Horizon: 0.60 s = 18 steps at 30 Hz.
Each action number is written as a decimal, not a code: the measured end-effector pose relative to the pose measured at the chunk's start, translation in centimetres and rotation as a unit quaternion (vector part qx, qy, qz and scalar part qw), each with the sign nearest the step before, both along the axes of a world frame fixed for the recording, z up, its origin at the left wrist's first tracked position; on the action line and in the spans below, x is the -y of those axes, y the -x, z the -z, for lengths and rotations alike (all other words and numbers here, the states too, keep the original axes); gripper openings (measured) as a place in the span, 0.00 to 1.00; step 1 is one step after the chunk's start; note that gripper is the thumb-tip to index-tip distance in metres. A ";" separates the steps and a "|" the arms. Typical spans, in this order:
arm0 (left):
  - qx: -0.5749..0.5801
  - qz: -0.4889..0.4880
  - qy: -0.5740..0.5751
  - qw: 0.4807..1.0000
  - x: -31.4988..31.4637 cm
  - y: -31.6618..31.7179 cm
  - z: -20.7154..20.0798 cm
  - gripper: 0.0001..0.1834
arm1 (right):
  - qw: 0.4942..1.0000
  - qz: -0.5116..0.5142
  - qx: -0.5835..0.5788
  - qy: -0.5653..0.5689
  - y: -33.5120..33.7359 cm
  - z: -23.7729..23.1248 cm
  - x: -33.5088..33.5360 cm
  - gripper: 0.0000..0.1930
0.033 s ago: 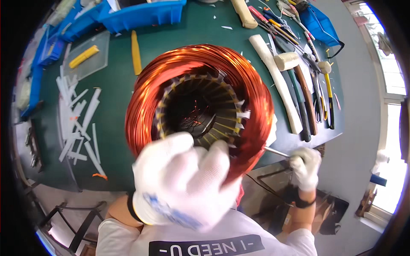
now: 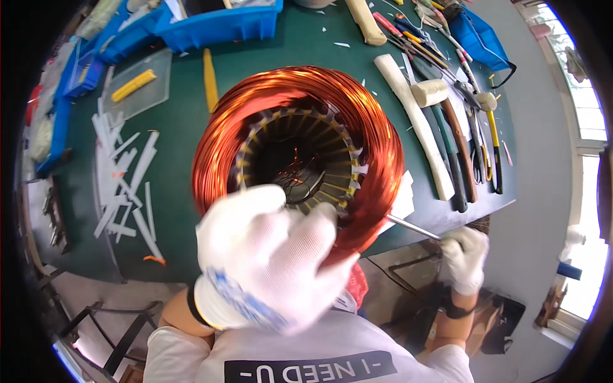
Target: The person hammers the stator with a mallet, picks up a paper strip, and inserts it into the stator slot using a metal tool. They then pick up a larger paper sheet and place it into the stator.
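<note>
A motor stator (image 2: 352, 169) stands on the table with a thick ring of copper winding (image 2: 300, 80) around its round bore. White and yellow slot strips line the bore, and loose thin wires show inside. My left hand (image 2: 268, 255), in a white knitted glove, lies over the near side of the ring, its fingers bent over the winding toward the bore. At the right, my gloved right hand (image 2: 464, 258) is closed around the end of a thin metal rod (image 2: 415, 226). The rod reaches to the ring's lower right side; its far tip is hidden there.
White paper strips (image 2: 121, 185) lie left on the green table (image 2: 175, 191). Blue bins (image 2: 223, 25) line the back left. A yellow flat stick (image 2: 209, 80) sits behind the ring. Mallets (image 2: 429, 92), a pale wooden bar (image 2: 415, 127) and several hand tools lie at the right.
My right hand has shifted slightly right and down, and more of the rod shows between it and the ring. My left hand stays on the near winding, its fingers slightly farther up.
</note>
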<state>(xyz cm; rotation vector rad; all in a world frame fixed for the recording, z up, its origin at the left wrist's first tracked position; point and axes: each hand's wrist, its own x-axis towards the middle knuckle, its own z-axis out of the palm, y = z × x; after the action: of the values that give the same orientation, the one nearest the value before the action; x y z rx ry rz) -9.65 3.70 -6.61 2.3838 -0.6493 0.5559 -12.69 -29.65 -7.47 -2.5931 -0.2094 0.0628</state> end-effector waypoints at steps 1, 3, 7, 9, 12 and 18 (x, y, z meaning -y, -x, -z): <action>-0.016 0.036 -0.015 0.999 -0.6 -0.3 -0.1 0.21 | 0.999 0.035 0.000 -0.006 1.4 -1.0 0.7 0.22; 0.032 0.118 -0.044 0.992 -2.2 -1.4 -0.5 0.23 | 0.993 0.106 0.035 -0.033 4.4 -1.7 3.0 0.17; 0.083 0.155 -0.042 0.983 -2.3 -0.9 -1.1 0.12 | 0.968 0.232 0.032 -0.088 8.1 -2.9 5.1 0.07; 0.033 0.077 -0.135 0.987 -0.8 1.8 -2.7 0.13 | 0.974 0.213 0.068 -0.047 8.3 -2.9 5.2 0.07; 0.189 0.085 -0.119 0.971 0.9 -0.6 -0.7 0.12 | 0.975 0.193 0.087 -0.066 8.1 -5.0 4.2 0.06; 0.119 0.005 -0.157 0.980 1.6 0.3 -1.9 0.10 | 0.981 0.096 0.151 0.071 6.7 -7.0 0.2 0.05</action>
<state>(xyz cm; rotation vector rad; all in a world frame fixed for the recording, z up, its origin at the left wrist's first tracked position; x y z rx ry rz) -9.96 2.13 -4.74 2.6257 -0.9121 0.7919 -19.41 -29.83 -0.46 -2.7424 -0.0642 -0.4008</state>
